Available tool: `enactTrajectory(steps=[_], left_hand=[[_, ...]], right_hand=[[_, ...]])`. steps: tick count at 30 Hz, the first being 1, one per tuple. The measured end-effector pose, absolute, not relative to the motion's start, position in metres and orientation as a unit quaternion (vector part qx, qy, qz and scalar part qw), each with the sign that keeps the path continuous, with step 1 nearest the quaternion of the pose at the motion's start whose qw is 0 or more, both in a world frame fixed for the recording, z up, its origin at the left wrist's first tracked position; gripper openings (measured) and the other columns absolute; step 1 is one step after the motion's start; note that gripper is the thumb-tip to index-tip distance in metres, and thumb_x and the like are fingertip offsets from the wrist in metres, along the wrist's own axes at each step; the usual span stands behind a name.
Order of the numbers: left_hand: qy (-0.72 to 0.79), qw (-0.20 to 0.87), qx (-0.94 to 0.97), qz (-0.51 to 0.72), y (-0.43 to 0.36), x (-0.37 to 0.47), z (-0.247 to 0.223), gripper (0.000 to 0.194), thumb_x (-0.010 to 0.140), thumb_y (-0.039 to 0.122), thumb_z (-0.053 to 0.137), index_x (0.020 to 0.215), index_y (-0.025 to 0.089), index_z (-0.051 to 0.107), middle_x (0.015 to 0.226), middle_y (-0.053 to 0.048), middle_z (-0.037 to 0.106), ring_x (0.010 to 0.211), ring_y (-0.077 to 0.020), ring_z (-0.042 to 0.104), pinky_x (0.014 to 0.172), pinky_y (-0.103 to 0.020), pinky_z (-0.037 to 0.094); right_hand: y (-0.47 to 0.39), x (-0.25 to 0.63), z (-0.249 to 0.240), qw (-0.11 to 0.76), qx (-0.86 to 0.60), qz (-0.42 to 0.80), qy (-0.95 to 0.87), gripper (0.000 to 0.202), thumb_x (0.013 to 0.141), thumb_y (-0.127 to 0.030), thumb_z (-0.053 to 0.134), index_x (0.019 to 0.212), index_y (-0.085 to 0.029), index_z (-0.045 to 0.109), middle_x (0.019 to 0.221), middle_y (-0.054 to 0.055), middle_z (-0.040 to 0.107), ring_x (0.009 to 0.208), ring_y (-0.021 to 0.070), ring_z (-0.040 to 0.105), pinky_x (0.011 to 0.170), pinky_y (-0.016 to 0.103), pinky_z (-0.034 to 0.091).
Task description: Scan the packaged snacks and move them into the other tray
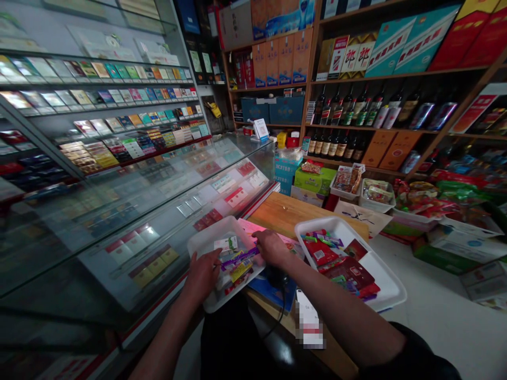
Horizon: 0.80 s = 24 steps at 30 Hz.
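Note:
A white plastic tray (198, 240) sits tilted at the near edge of the wooden table, with a purple packet (240, 259), a yellow packet (241, 271) and a white card-like packet (225, 244) inside. My left hand (204, 274) is over its left side, fingers bent at the left end of the purple packet; whether they pinch it is unclear. My right hand (271, 247) is at the tray's right rim, fingers curled near the packet's other end, their hold hidden. A larger white tray (390, 274) to the right holds red, brown and green packets.
A glass display counter (158, 211) runs along the left. On the wooden table (273, 208) lie a pink sheet (247, 227), a blue item (265, 293), a dark object with a cable and a phone (309, 316). Snack boxes (315, 179) and bottle shelves stand behind.

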<state>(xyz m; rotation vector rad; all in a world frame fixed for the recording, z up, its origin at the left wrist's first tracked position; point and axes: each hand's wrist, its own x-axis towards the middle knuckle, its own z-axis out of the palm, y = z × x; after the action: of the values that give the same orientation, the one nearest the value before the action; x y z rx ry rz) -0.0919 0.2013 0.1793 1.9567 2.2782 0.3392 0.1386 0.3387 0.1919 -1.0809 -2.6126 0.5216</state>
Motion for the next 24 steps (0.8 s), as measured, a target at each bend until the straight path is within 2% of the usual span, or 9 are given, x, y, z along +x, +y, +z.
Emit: enactTrajectory(steps=[7, 14, 17, 21, 24], left_hand=[[0.756, 0.078, 0.641, 0.107, 0.181, -0.102, 0.170, 0.048, 0.087, 0.017, 0.052, 0.134, 0.024, 0.061, 0.123, -0.008, 0.074, 0.126, -0.0259, 0.062, 0.122, -0.056, 0.022], [0.760, 0.072, 0.635, 0.123, 0.173, -0.088, 0.162, 0.045, 0.091, 0.028, 0.049, 0.135, 0.021, 0.059, 0.129, -0.010, 0.072, 0.127, -0.0286, 0.062, 0.121, -0.059, 0.025], [0.740, 0.063, 0.654, 0.140, 0.172, -0.069, 0.158, 0.045, 0.093, 0.032, 0.048, 0.136, 0.022, 0.058, 0.132, -0.010, 0.070, 0.128, -0.0292, 0.061, 0.121, -0.059, 0.027], [0.704, 0.053, 0.686, 0.173, 0.174, -0.040, 0.157, 0.042, 0.093, 0.035, 0.048, 0.132, 0.023, 0.060, 0.137, -0.010, 0.066, 0.131, -0.0297, 0.059, 0.120, -0.058, 0.031], [0.673, 0.053, 0.708, 0.206, 0.177, -0.014, 0.160, 0.041, 0.095, 0.036, 0.049, 0.132, 0.024, 0.060, 0.139, -0.010, 0.065, 0.132, -0.0293, 0.058, 0.121, -0.056, 0.032]], right_hand=[[0.316, 0.128, 0.182, 0.140, -0.354, 0.174, -0.908, 0.042, 0.091, -0.014, 0.050, 0.130, -0.018, 0.064, 0.111, 0.013, 0.072, 0.108, 0.0231, 0.064, 0.096, 0.033, 0.045], [0.284, 0.144, 0.181, 0.206, -0.318, 0.186, -0.906, 0.030, 0.088, -0.017, 0.058, 0.116, -0.017, 0.066, 0.109, 0.011, 0.071, 0.109, 0.0249, 0.061, 0.101, 0.037, 0.043], [0.272, 0.160, 0.179, 0.234, -0.327, 0.186, -0.897, 0.030, 0.087, -0.019, 0.062, 0.117, -0.017, 0.065, 0.116, 0.013, 0.069, 0.115, 0.0269, 0.059, 0.105, 0.041, 0.042], [0.263, 0.189, 0.177, 0.272, -0.357, 0.191, -0.873, 0.037, 0.087, -0.018, 0.062, 0.123, -0.019, 0.064, 0.126, 0.014, 0.067, 0.127, 0.0280, 0.054, 0.117, 0.047, 0.032], [0.259, 0.220, 0.175, 0.297, -0.396, 0.194, -0.847, 0.040, 0.086, -0.017, 0.062, 0.127, -0.019, 0.063, 0.130, 0.015, 0.065, 0.133, 0.0280, 0.050, 0.119, 0.049, 0.030]])
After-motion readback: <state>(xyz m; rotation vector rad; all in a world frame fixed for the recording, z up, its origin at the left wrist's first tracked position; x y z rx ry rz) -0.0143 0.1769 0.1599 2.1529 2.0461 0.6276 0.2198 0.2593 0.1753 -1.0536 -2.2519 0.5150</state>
